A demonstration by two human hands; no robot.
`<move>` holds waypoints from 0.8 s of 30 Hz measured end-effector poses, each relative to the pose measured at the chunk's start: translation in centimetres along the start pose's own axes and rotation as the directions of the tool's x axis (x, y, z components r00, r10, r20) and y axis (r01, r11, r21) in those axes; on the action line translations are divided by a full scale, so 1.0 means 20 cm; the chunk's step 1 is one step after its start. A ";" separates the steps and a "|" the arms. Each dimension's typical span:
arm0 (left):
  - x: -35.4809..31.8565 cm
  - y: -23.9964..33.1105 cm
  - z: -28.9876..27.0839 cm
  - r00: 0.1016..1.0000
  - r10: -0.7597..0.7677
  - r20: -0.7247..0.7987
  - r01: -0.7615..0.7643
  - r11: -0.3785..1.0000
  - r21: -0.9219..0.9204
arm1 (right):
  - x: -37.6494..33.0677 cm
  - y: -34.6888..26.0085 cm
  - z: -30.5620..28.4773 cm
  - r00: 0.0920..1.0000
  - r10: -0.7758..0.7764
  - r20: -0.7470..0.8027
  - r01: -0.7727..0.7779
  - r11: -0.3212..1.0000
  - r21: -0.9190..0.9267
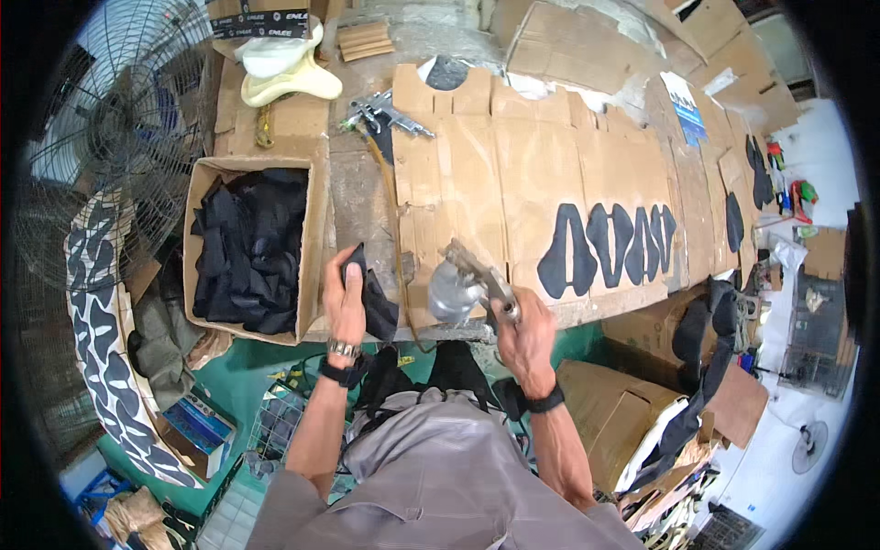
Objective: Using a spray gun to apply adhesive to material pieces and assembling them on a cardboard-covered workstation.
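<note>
My right hand (527, 341) is wrapped round the handle of a metal spray gun (475, 275) with a cloudy cup, held above the front of the cardboard sheet. In my left hand (346, 298) is a black pad (377, 298), pinched between thumb and fingers near the table's front edge. Several flat black pads (568, 252), flared at one end and slotted in the middle, lie in a row on the cardboard (463, 183) to the right. Beside my left hand stands an open cardboard box (313, 220) heaped with black pieces (249, 247).
A second metal spray gun (390, 115) lies farther back, near a brown hose (389, 179) running toward the front edge. A large caged fan (115, 137) is at the left. Cardboard boxes (610, 426) sit below the table at right. A pale yellow saddle-shaped piece (289, 84) rests at the back left.
</note>
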State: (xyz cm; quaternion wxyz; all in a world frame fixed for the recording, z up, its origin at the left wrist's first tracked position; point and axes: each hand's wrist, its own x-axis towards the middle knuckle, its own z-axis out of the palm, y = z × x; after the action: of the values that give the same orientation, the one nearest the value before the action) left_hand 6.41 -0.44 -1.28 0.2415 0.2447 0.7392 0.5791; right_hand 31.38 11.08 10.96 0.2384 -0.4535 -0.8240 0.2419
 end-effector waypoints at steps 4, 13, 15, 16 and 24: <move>-0.13 0.23 -0.13 0.991 -0.123 -0.049 0.120 0.991 -0.066 | -0.01 -0.25 -0.21 1.000 -0.026 0.015 0.025 0.999 0.043; -0.28 0.44 -0.22 0.990 -0.124 -0.068 0.112 0.981 -0.157 | -0.10 -0.54 -0.47 0.985 -0.003 0.172 -0.014 0.995 0.102; -0.29 0.44 -0.22 0.991 -0.114 -0.067 0.102 0.982 -0.162 | -0.12 -0.55 -0.47 0.984 0.044 0.174 -0.072 0.985 0.158; -0.28 0.43 -0.22 0.997 -0.070 -0.040 0.063 0.986 -0.157 | -0.12 -0.54 -0.47 0.980 -0.003 0.197 -0.029 0.987 0.160; -0.18 0.30 -0.12 0.998 0.010 0.068 -0.004 0.996 -0.094 | -0.12 -0.34 -0.21 0.986 -0.135 0.100 0.122 0.985 0.122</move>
State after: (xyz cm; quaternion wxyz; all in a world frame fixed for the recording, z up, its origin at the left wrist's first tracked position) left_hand 8.09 -3.26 5.29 0.2757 0.2553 0.7017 0.6054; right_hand 30.84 6.57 17.90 0.2343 -0.3710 -0.8480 0.2974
